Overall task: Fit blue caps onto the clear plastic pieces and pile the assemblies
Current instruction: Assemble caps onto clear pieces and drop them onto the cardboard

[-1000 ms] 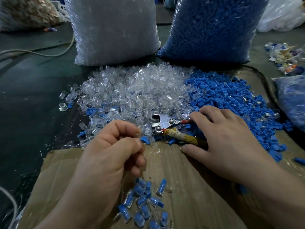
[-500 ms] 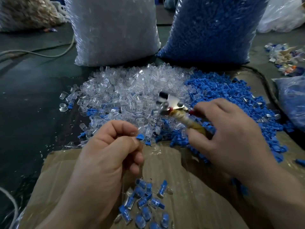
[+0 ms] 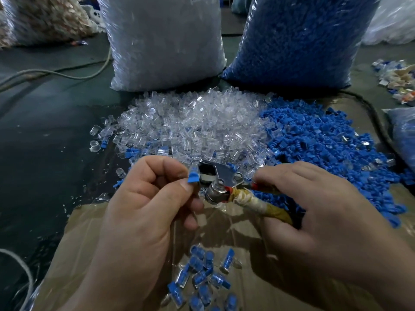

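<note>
A dark floor (image 3: 45, 131) carries a cardboard sheet (image 3: 74, 254), a clear sack (image 3: 164, 41) left, a blue sack (image 3: 296, 41) right, with heaps of clear pieces (image 3: 190, 122) and blue caps (image 3: 325, 135) before them. The left hand (image 3: 143, 209) pinches a capped piece (image 3: 193, 177), near upright, blue end down, just left of the metal tool (image 3: 224, 182) whose wrapped handle the right hand (image 3: 318, 212) grips. Assemblies (image 3: 202, 279) lie on the cardboard below.

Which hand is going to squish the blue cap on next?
Probably the right hand: it grips the wrapped pliers, whose metal head sits beside the capped piece that the left hand pinches.
</note>
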